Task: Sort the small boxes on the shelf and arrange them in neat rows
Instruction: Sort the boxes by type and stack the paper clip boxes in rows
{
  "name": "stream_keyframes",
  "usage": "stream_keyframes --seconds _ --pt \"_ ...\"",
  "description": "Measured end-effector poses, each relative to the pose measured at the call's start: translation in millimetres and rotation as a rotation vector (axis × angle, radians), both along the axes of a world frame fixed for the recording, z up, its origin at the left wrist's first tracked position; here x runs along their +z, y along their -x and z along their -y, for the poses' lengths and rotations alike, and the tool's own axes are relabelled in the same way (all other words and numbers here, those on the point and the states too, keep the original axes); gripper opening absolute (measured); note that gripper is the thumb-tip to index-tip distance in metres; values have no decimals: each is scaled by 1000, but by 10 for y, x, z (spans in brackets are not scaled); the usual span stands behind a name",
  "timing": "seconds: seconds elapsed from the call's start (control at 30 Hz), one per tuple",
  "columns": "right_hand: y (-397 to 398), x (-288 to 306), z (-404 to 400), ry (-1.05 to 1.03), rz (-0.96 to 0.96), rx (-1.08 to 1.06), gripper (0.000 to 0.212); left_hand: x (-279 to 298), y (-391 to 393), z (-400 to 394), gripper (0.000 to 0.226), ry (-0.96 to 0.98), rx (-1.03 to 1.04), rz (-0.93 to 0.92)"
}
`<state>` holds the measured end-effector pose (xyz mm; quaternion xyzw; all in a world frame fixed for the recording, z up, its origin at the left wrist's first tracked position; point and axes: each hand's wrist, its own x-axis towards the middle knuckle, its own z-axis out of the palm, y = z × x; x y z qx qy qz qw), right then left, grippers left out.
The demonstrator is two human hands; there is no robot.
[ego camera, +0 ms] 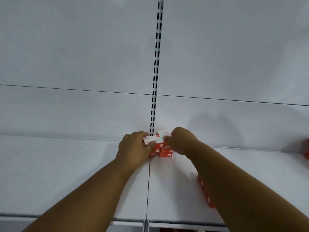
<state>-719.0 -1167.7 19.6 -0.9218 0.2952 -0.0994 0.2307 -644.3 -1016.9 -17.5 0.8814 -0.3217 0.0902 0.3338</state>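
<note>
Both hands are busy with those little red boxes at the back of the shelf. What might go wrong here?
The left hand and right hand each hold a box atop the small stack; a nudge might topple it. The right forearm passes right over a row of boxes near the front edge and might knock them off.

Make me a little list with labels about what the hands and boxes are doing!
left hand: grips a small white-topped red cardboard box
right hand: pinches a second white-topped box
stack: small red boxes under both hands
place: white metal shelf, at the back wall
other boxes: row of red boxes partly behind right forearm
</note>
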Motion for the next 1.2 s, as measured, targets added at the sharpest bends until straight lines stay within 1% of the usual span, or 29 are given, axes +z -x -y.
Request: stream_keyframes --seconds 0.13,0.23,0.3,0.37,0.43,0.53,0.67,0.77,0.9,1.07,1.2 --pt "28 60 -58 -118 107 -81 36 -44 -61 -52 48 63 -82 68" --pt "94 90 -65 -281 259 -114 32 -63 -59 -92 47 227 -153 23" --pt "172 112 -30 -386 347 -103 26 -62 -57 -122 47 311 -191 -13" --pt "296 144 12 -417 402 -89 23 -36 -46 -152 46 377 -196 -22" --pt "465 168 56 -440 450 -69 27 -4 4 -168 46 428 -197 -50" --pt "744 175 142 -528 524 22 31 57 163 -155 47 471 -217 -114" --pt "1120 161 284 -604 565 86 25 142 443 -12 47 417 -313 -106" --pt "1363 162 427 -630 552 104 24 174 624 141 45 345 -380 -155" --pt "1575 141 677 -664 544 130 20 199 825 373 42 277 -385 -207" --pt "1711 -10 1067 -545 437 83 16 170 984 712 40 173 -341 -293" --pt "1719 -193 1282 -526 336 79 16 61 1056 879 38 96 -330 -464"
